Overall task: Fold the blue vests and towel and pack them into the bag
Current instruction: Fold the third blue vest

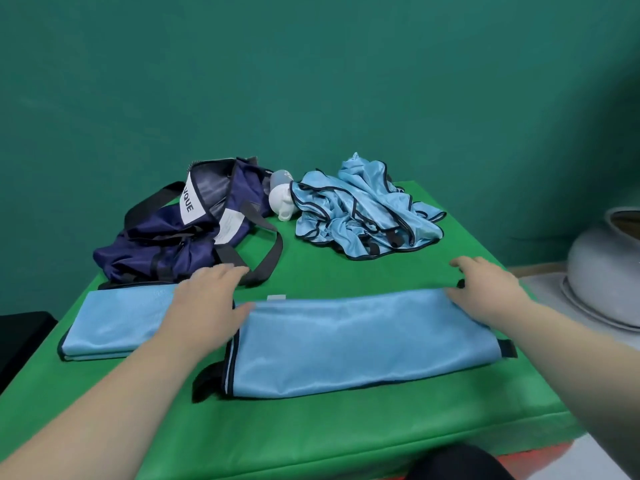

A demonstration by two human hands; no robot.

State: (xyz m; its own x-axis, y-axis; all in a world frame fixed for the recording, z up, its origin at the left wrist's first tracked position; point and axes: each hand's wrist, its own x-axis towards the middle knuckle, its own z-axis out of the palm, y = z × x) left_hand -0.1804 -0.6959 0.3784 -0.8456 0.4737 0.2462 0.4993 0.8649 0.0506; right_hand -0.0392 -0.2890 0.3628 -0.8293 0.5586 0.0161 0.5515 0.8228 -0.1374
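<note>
1. A folded blue cloth (pixel 114 323) lies flat on the green worktop (pixel 346 427), just left of the long vest (pixel 363 341).
2. The navy bag (pixel 173 244) slumps behind the long vest's left end.
3. The left hand (pixel 207 299) presses on that left end, fingers straight.
4. A crumpled vest pile (pixel 363 209) lies well behind the long vest.
5. The right hand (pixel 485 285) rests flat, fingers extended, on the long vest's far right corner.

Single head-worn wide-angle view
It looks forward and down from the near edge of the bench (pixel 311 434), close over it, facing the far edge and the green wall (pixel 311 81) behind.
</note>
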